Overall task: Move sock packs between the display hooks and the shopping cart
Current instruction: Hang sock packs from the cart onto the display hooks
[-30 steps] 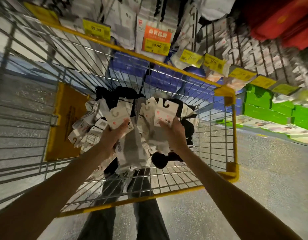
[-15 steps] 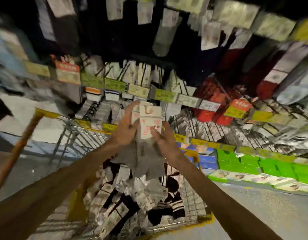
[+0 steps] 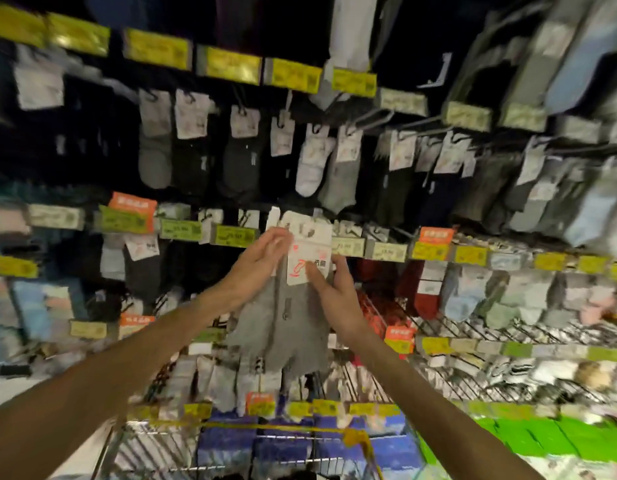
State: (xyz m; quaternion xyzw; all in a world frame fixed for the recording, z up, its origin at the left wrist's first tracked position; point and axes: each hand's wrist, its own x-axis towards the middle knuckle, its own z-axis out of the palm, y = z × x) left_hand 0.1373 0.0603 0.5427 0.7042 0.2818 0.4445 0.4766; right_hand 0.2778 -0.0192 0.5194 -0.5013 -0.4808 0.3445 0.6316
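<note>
My left hand [image 3: 262,261] and right hand [image 3: 333,299] pinch the grey sock pack [image 3: 282,327] by its white card [image 3: 308,252]; the red-and-black print is too blurred to read. Since 0.5 s ago, I've lifted it from above the cart [image 3: 357,439] to the display hooks [image 3: 369,121].

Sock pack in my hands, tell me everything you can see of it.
The sock pack is grey knit fabric, seemingly several layers, hanging limp below a white card header with red print and a dark cutout near its top. It is held upright in front of the display hooks. The left hand grips the card's left edge. The right hand pinches its lower right, thumb on the front.
</note>
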